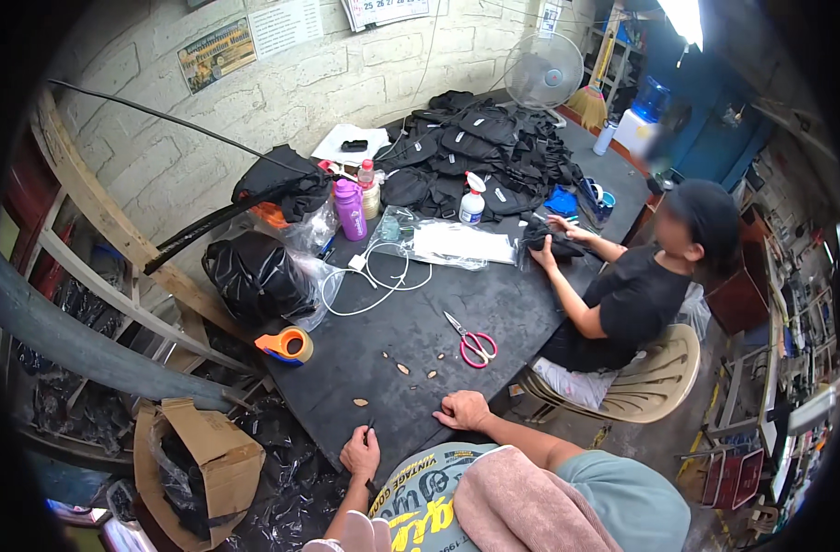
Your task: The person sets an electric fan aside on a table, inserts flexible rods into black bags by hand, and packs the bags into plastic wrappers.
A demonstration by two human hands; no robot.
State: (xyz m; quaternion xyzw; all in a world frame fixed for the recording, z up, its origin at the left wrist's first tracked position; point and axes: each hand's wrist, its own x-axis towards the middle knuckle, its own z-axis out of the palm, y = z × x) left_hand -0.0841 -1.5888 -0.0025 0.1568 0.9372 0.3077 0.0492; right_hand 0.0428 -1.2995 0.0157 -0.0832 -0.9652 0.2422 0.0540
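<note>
My left hand (360, 453) is closed at the near edge of the black table (346, 368). A small dark tip shows at its fingers, too small to make out. To its right, my right hand (463, 410) rests on the table edge, fingers curled into a loose fist with nothing showing in it. Several small tan scraps (402, 369) lie on the tabletop just beyond my hands. Scissors with pink-red handles (479, 350) lie beyond my right hand, blades pointing away. An orange tape dispenser (288, 345) sits near the left edge.
A co-worker (636, 294) sits at the right, handling a black fabric piece (549, 241). Black bags (480, 143) are heaped at the back by a fan (544, 72). A purple bottle (350, 210), spray bottle (472, 199) and white cable (383, 299) are mid-table. A cardboard box (222, 460) stands lower left.
</note>
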